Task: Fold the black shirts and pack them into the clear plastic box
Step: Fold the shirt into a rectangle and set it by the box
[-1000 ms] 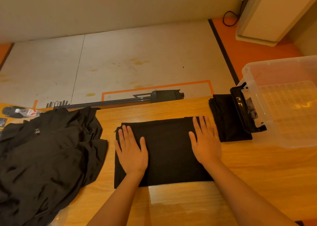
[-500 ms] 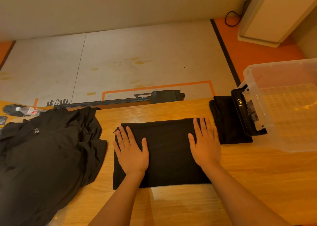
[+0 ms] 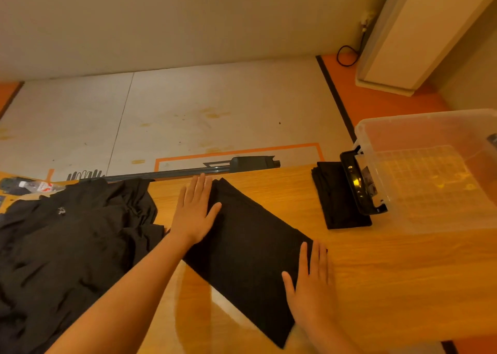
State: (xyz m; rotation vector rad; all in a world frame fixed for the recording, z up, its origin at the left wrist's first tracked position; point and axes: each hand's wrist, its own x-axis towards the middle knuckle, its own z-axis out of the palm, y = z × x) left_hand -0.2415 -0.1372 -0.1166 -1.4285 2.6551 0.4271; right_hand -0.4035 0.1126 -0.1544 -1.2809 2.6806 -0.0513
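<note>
Folded shirt [image 3: 247, 248] lies diagonal mid-worktop [image 3: 403, 273]; left hand [image 3: 193, 213] flat on far end, right hand [image 3: 312, 291] flat on near end, fingers [image 3: 313, 259] straight, gripping nothing.

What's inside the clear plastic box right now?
No shirt shows inside the clear plastic box: through its walls only its gridded base appears. One folded shirt lies outside, beside its black handle. The box's right end is cut off by the frame, so unseen.
</note>
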